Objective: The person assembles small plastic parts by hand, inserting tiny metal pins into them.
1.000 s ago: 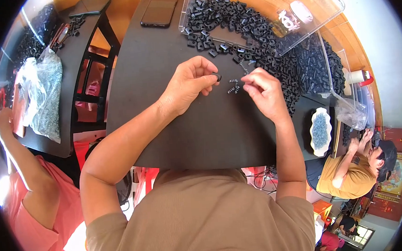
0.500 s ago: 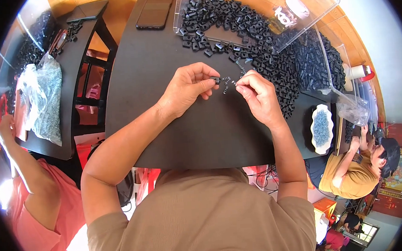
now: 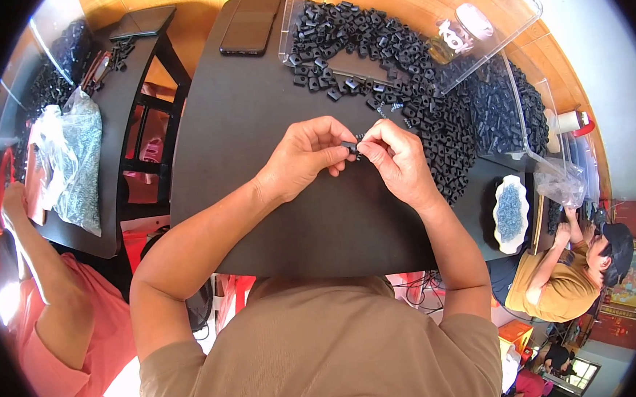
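My left hand (image 3: 301,159) pinches a small black plastic piece (image 3: 350,147) between thumb and fingertips, above the dark table (image 3: 298,236). Thumb and forefinger of my right hand (image 3: 399,163) are pressed together against that piece's right end. They appear to grip a small metal spring, mostly hidden by the fingertips. Loose coil springs lie just beyond my hands, partly covered by them. More springs (image 3: 397,107) rest by the edge of a large pile of similar black plastic pieces (image 3: 441,129), to the right of and beyond my right hand.
Behind the pile stands a clear plastic bin (image 3: 520,106) with more black pieces. A white scalloped dish (image 3: 510,248) of small springs sits at right. A phone (image 3: 253,28) lies at the far edge. Co-workers sit left, beside a bag of metal bits (image 3: 82,169), and right.
My right hand has moved left, bringing its fingertips from beside the loose springs to the black piece. My left hand still pinches that piece. The whole view has shifted slightly.
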`<act>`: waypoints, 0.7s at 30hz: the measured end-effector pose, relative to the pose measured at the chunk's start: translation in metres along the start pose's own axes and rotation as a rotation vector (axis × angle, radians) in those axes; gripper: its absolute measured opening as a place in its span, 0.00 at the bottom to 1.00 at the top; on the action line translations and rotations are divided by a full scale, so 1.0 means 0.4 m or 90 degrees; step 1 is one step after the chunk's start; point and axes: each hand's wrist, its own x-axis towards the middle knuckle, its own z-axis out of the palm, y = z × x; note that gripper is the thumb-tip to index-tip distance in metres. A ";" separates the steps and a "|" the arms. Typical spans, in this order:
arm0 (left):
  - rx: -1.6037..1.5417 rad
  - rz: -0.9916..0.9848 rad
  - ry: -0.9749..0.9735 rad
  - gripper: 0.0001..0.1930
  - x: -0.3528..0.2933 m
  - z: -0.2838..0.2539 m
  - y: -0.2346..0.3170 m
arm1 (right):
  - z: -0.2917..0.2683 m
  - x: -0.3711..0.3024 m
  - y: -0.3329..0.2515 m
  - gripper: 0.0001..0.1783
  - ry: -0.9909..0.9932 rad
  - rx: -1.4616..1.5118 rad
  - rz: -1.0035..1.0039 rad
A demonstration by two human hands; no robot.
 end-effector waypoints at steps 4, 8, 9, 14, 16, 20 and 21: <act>-0.111 -0.027 -0.003 0.05 -0.003 -0.004 -0.002 | 0.013 0.006 0.001 0.07 -0.008 0.025 0.001; -0.157 -0.026 0.015 0.05 -0.003 -0.006 0.003 | 0.023 0.021 -0.010 0.07 -0.025 0.160 0.093; -0.158 -0.024 0.016 0.05 -0.001 -0.007 0.005 | 0.024 0.025 -0.009 0.07 -0.022 0.162 0.084; -0.050 0.008 0.070 0.05 0.004 -0.015 0.012 | 0.002 0.079 -0.003 0.08 -0.116 0.107 0.157; -0.066 0.004 0.078 0.04 0.007 -0.025 0.010 | -0.009 0.137 0.030 0.07 -0.070 0.073 0.114; -0.084 -0.006 0.069 0.04 0.012 -0.025 0.018 | -0.034 0.285 0.133 0.04 0.056 -0.244 -0.141; -0.084 -0.004 0.068 0.04 0.014 -0.027 0.016 | -0.034 0.309 0.143 0.05 0.057 -0.351 -0.116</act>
